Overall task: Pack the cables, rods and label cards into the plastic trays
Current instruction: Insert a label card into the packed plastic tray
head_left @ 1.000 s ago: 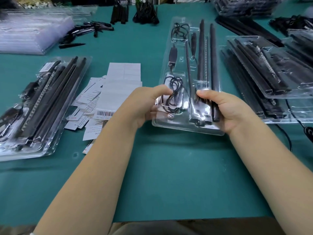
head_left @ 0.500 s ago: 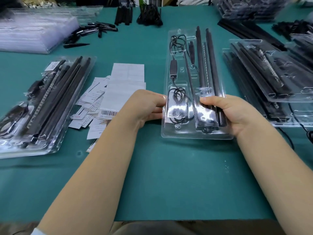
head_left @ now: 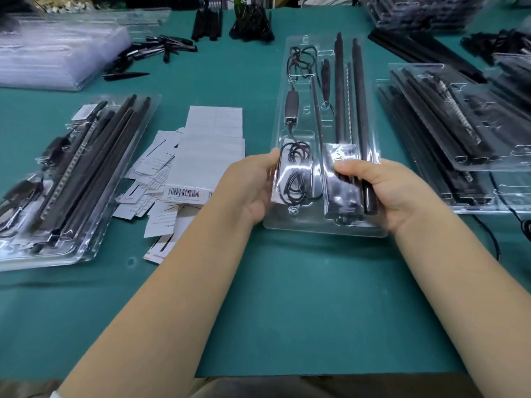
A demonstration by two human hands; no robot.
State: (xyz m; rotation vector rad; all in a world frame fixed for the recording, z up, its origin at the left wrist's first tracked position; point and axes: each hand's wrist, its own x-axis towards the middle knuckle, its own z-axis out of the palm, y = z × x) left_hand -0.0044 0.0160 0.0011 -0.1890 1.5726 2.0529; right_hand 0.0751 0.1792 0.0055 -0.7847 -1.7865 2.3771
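1. While I grip the near end of the plastic tray [head_left: 296,225], its long axis runs straight away from me across the green mat [head_left: 258,311].
2. My left hand [head_left: 253,188] pinches the tray's left edge, thumb beside the coiled cable [head_left: 296,173].
3. My right hand [head_left: 393,191] clamps the tray's right near corner, thumb pressing down on the rods [head_left: 339,90] at their near ends.
4. Label cards [head_left: 201,156] lie just left of the tray, nearer my left hand.
5. Judgement: no card is visible in this tray; the next reach probably goes leftward with the left hand.
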